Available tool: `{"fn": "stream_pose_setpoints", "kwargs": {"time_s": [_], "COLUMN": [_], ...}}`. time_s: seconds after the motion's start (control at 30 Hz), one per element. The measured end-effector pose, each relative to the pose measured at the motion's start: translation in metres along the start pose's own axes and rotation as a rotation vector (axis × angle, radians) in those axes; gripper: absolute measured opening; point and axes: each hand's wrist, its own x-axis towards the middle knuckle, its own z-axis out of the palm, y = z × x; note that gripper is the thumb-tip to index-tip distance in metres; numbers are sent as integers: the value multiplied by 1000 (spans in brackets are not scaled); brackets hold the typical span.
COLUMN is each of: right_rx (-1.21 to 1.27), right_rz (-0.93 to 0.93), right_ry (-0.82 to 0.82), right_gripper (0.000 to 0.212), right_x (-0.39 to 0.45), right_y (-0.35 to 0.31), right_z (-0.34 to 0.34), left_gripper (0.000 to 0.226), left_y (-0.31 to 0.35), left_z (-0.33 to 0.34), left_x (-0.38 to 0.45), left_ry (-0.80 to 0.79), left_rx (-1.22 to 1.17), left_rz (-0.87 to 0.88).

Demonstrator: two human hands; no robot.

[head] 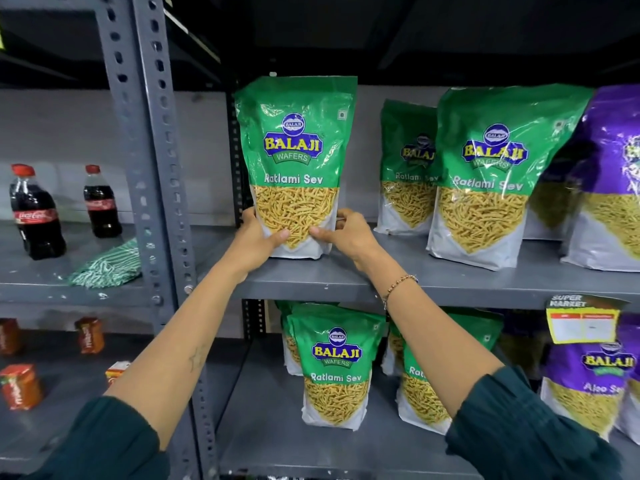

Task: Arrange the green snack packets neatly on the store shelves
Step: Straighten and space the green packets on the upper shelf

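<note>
A green Ratlami Sev packet (294,161) stands upright at the left end of the upper grey shelf (311,282). My left hand (254,242) grips its lower left edge and my right hand (346,235) grips its lower right edge, thumbs on the front. Two more green packets (485,174) stand further right on the same shelf, one (407,168) set behind the other. On the lower shelf (270,441) several green packets stand upright, the front one (337,365) between my forearms, another (419,396) partly hidden by my right arm.
Purple snack packets (613,174) stand at the right end of both shelves. A slotted grey upright (152,168) divides the racks. The left rack holds two cola bottles (34,213), a green striped cloth (107,265) and small orange boxes (20,386). A price tag (583,322) hangs on the shelf edge.
</note>
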Motion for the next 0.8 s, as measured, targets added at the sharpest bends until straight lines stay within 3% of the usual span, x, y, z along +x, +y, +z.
{"fn": "stream_pose_setpoints", "kwargs": {"time_s": [0.3,0.37,0.43,0.53,0.6,0.7,0.8], "right_rx": [-20,-38,-93,-166,-193,-205,-265], "right_rz": [33,48,30,-112,-206,-272,-257], "right_ry": [0,-7,43,217,387,636,913], "right_gripper": [38,49,61,40,21,9,7], "right_x": [-2,-5,-12,-30,-45,-65,-82], "right_y": [-2,-3,-4,-6,-6,0,16], "right_z": [-1,-2,-8,-33,-60,-108,-152], "left_gripper": [78,82,82,54,33,18,16], "left_y": [-1,3,12,39,63,95,114], "left_z": [-4,-4,-1,14,31,64,106], "left_x": [-3,-7,-14,-33,-39,-35,-20], "left_ry": [-49,-63,83,418,483,364,163], "left_rx": [-21,-26,72,209,158,21,-185], "left_rz": [1,-23,-8,299,483,626,520]}}
